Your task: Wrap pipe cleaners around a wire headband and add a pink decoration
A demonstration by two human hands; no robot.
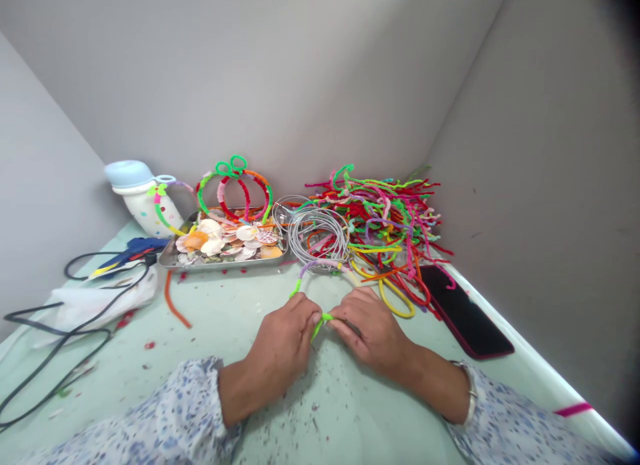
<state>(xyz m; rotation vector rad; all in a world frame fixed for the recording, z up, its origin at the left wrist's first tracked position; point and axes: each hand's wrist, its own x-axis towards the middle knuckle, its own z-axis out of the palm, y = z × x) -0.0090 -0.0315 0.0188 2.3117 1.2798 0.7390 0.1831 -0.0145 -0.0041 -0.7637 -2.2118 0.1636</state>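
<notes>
Grey walls (280, 85) adjoin a pale green, flecked surface (220, 325); left fingers (304, 310) and right fingers (346, 328) pinch the bright-green part of a fuzzy, curved band (325, 262), elsewhere purple, pink and cream.

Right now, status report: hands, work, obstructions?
Left hand, right hand: both pinching green fuzzy strand. Purple-pink arc beyond them. Wire coil close behind; nothing appears to block either hand.

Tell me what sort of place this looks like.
Likely a craft worktable: there's a tangled heap of colored pipe cleaners, seashells in a metal tray, and a bright green pipe cleaner between the left hand and right hand.
</notes>
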